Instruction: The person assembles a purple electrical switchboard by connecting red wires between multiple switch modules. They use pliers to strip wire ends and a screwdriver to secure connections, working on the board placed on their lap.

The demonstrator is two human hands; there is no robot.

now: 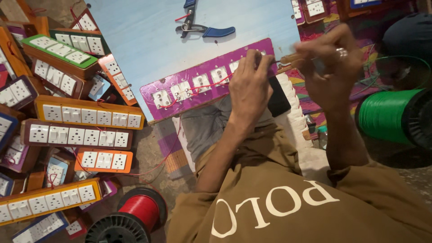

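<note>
Far left of the grip, finished switch boards (83, 112) are stacked in a loose heap, white sockets up, frames orange, brown and green. Below them, near the lower edge, a red wire spool (143, 211) is seen, with a thin red wire (173, 148) trailed up from it toward the work.

The purple board (202, 81) is laid tilted across the lap, its back up, sockets linked by red wire. Its right end is pressed down by the left hand (249, 87), fingers curled over the far edge, closed on the board. Above that hand, on the blue panel (144, 36), blue-handled pliers (202, 29) are left apart from the work.

Just right of the left hand, a screwdriver (290, 59) is pinched in the right hand (330, 67), fingers pressed together round the handle, a ring worn on one finger. The tip is pointed at the board's right end, beside the left fingertips; contact cannot be told because of blur.

Right of the grip, a green wire spool (387, 114) is laid on its side, well apart from the board.
</note>
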